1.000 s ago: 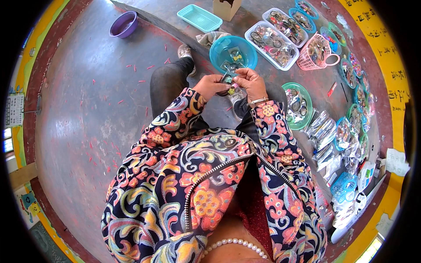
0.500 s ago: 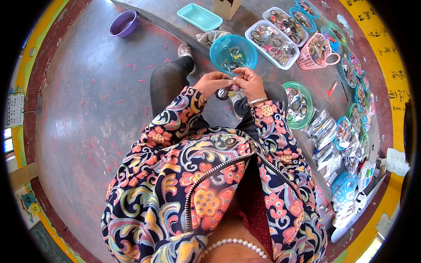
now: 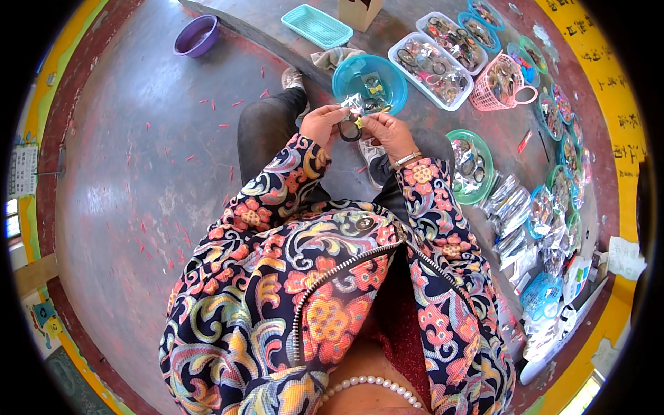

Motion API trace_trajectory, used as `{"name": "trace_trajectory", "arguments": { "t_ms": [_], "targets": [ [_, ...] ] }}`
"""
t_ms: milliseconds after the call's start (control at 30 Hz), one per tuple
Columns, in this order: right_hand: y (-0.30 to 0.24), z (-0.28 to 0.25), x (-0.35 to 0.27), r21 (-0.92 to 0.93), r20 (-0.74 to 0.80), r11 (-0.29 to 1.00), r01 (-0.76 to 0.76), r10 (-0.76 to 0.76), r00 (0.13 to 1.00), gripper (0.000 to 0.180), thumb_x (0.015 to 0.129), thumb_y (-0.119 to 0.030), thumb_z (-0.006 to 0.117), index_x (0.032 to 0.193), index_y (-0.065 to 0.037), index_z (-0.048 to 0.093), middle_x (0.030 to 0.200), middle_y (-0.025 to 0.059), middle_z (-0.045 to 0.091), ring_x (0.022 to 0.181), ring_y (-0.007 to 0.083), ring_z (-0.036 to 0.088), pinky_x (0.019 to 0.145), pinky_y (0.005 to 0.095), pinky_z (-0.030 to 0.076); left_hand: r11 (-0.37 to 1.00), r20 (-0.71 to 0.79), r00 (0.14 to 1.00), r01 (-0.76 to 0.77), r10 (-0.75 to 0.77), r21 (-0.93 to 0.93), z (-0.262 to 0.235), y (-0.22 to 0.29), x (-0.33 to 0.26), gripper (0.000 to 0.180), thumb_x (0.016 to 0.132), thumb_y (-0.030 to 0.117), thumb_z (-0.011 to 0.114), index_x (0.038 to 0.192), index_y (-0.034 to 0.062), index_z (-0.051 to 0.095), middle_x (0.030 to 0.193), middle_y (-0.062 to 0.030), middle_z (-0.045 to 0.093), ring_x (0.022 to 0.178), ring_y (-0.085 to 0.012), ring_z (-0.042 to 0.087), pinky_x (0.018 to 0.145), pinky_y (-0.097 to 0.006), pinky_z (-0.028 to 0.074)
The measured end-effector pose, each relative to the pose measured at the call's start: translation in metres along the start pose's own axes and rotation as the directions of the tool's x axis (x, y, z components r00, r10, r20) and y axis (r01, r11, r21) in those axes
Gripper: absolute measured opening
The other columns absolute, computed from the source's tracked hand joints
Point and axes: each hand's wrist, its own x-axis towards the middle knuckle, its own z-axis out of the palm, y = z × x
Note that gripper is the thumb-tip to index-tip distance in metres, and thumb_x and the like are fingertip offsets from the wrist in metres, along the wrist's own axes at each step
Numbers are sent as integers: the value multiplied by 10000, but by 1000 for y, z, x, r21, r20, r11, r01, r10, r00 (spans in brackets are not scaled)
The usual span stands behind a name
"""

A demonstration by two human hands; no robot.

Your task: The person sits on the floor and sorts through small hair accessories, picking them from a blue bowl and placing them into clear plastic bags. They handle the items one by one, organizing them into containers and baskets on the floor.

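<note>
Between my hands hangs a black hair tie [image 3: 350, 131] with a small yellow-green ornament. My left hand [image 3: 325, 124] is closed at its left side, fingers pinched. A shiny clear and pinkish packet [image 3: 353, 103] sticks up beyond those fingertips; whether they grip it too, I cannot tell. On the other side, my right hand [image 3: 391, 134] pinches the hair tie near its ornament. Just beyond both hands stands a blue basin [image 3: 394, 75], holding bagged hair ties, one with a yellow bow.
A green basin [image 3: 487, 166] of hair ties lies right of my knee, with clear bags [image 3: 510, 207] stacked beside it. White trays [image 3: 443, 104], a pink basket [image 3: 492, 97] and several bowls line the right. A turquoise tray [image 3: 315, 28] and purple basin [image 3: 196, 38] stand farther off.
My hands, close together before, have moved slightly apart. The black hair tie now shows plainly between them, and the shiny packet has come up over the basin's near edge.
</note>
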Motion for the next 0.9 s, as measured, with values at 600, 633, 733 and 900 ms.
{"name": "trace_trajectory", "arguments": {
  "t_ms": [600, 633, 733, 900],
  "targets": [
    [13, -10, 6, 264, -105, 955, 132, -108, 989, 142, 737, -44, 644, 852, -28, 563, 739, 0, 573, 622, 61, 508, 552, 184, 391, 987, 252, 958, 107, -135, 123, -15, 3, 8, 202, 746, 27, 604, 948, 30, 599, 824, 13, 590, 597, -17, 450, 474, -148, 311],
    [12, -10, 6, 273, -100, 951, 144, -121, 988, 153, 731, -32, 645, 858, -27, 559, 742, 1, 572, 629, 63, 512, 555, 184, 394, 987, 286, 947, 122, -148, 107, -16, 3, 7, 219, 746, 10, 594, 965, 23, 591, 833, 10, 590, 593, -16, 449, 466, -144, 313],
    [8, -9, 3, 295, -92, 939, 175, -154, 984, 184, 718, 1, 645, 872, -24, 548, 747, 2, 568, 647, 67, 522, 563, 182, 402, 986, 338, 927, 139, -163, 94, -17, 2, 8, 217, 750, -36, 568, 964, 5, 572, 838, -7, 588, 583, -20, 476, 449, -133, 358],
    [10, -11, 5, 270, -65, 939, 213, -203, 977, 221, 730, 15, 624, 926, -12, 526, 800, 25, 573, 696, 84, 551, 618, 194, 451, 983, 299, 937, 159, -179, 88, -10, 7, 4, 215, 754, -62, 551, 964, -15, 554, 864, -43, 591, 688, -90, 570, 585, -184, 486]
  ]
}}
